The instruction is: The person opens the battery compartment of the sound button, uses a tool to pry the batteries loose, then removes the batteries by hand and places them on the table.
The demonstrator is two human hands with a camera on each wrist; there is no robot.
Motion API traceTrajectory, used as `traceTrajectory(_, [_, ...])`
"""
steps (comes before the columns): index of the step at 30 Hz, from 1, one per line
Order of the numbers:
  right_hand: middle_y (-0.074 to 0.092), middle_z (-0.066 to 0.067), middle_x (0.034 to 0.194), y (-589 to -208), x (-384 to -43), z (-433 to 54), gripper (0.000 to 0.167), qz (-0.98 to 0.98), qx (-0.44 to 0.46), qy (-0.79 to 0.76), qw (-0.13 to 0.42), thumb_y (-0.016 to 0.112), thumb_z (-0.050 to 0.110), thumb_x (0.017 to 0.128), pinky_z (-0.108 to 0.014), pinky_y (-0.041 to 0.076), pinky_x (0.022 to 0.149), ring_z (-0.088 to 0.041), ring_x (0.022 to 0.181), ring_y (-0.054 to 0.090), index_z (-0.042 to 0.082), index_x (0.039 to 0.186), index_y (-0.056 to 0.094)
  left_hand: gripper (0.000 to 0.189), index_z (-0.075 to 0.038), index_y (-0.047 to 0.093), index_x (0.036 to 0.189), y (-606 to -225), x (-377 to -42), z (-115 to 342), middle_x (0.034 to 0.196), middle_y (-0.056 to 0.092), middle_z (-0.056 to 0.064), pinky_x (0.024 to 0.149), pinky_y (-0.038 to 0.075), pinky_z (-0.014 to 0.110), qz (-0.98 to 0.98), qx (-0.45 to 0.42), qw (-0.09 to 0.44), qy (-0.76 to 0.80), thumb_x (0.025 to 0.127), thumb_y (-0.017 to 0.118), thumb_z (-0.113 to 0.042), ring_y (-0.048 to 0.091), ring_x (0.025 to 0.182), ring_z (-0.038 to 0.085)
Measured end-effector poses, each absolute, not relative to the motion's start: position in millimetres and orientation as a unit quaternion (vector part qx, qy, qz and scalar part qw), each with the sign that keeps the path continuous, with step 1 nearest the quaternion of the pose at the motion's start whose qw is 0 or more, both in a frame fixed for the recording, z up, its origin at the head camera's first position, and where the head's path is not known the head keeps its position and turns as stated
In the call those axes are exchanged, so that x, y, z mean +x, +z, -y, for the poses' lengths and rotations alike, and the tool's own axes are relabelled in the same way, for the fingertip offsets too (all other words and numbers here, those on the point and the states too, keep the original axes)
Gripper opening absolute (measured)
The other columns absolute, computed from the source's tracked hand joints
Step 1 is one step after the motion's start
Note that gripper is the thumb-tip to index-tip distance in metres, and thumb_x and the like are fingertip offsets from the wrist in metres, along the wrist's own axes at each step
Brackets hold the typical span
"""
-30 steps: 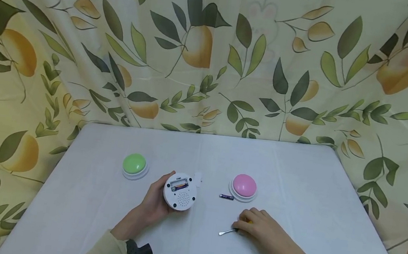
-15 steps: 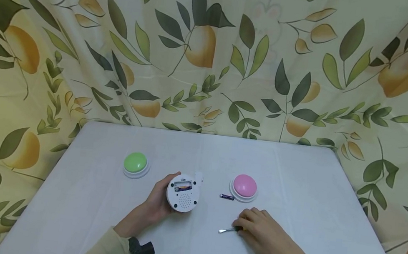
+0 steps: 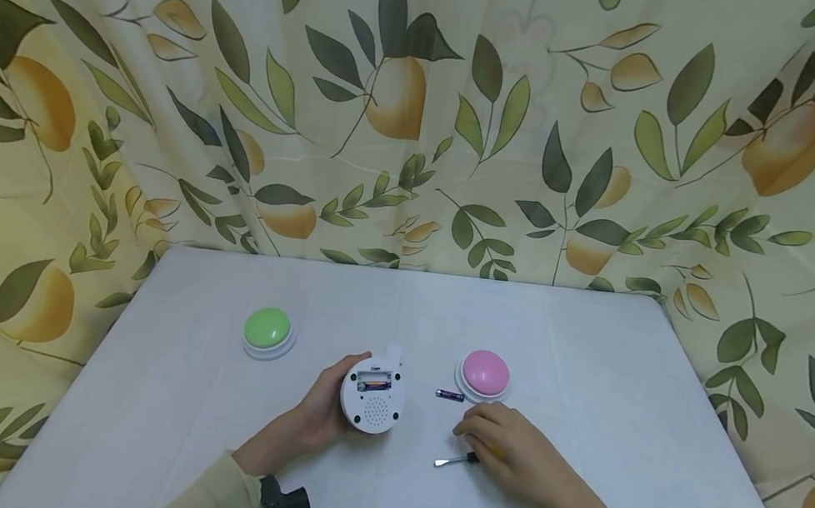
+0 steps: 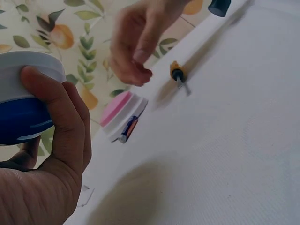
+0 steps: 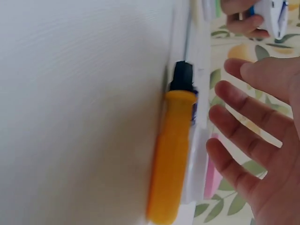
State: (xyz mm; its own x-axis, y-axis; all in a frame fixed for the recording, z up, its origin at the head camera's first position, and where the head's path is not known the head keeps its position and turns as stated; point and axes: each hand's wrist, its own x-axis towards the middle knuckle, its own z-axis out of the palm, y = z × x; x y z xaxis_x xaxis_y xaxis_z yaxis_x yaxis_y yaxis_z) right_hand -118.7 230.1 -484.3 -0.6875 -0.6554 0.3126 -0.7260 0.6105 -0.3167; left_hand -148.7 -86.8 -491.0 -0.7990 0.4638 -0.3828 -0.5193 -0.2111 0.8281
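My left hand [image 3: 321, 416] grips a round white buzzer button [image 3: 376, 412], its underside facing up. Its blue dome [image 4: 23, 119] shows in the left wrist view. One battery [image 3: 373, 385] lies in the uncovered battery slot, above a patch of speaker holes. A small white piece [image 3: 393, 356] juts from the buzzer's upper edge. Just above a screwdriver [image 5: 169, 154] hovers my right hand [image 5: 267, 136], fingers loosely spread and holding nothing. The screwdriver, with yellow handle and black collar, lies on the white table; in the head view the hand partly hides it.
A pink buzzer button [image 3: 486, 373] stands right of centre, with a loose battery [image 3: 449, 395] beside its base. Farther left is a green buzzer button [image 3: 267, 329]. White cloth covers the table [image 3: 192, 422], and a leaf-and-fruit patterned curtain [image 3: 385, 184] hangs behind its back edge.
My left hand has carried the buzzer slightly right and turned it a little. My right hand has shifted up and left from over the screwdriver handle, while the screwdriver stays in place.
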Motion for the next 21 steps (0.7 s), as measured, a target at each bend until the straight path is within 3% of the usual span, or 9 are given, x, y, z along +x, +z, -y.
traceTrajectory(8, [0.067,0.015,0.117,-472,-124,-215,0.022,0.894,0.354,0.27,0.053,0.073,0.007,0.096,-0.029,0.058,0.095,-0.006,0.11,0.064,0.021,0.113,0.075,0.071,-0.014,0.03,0.163,-493,-146,82,0.151,0.051,0.016,0.094,0.045,0.045,-0.55,-0.022,0.32,0.771,0.108,0.027,-0.059,0.054,0.125,0.026])
traceTrajectory(13, [0.068,0.015,0.123,-465,-127,-203,0.026,0.89,0.344,0.295,0.045,0.072,0.01,0.098,-0.031,0.058,0.098,-0.008,0.118,0.064,0.025,0.118,0.074,0.074,-0.015,0.028,0.163,-494,-145,78,0.154,0.048,0.017,0.094,0.045,0.043,-0.551,-0.028,0.323,0.769,0.106,0.032,-0.061,0.052,0.128,0.028])
traceTrajectory(21, [0.068,0.013,0.124,-458,-135,-184,0.028,0.858,0.378,0.345,0.056,0.07,0.01,0.099,-0.03,0.058,0.098,-0.008,0.118,0.064,0.021,0.124,0.071,0.071,-0.015,0.026,0.163,-496,-143,72,0.159,0.043,0.019,0.106,0.04,0.044,-0.57,-0.026,0.316,0.759,0.107,0.032,-0.059,0.048,0.139,0.03])
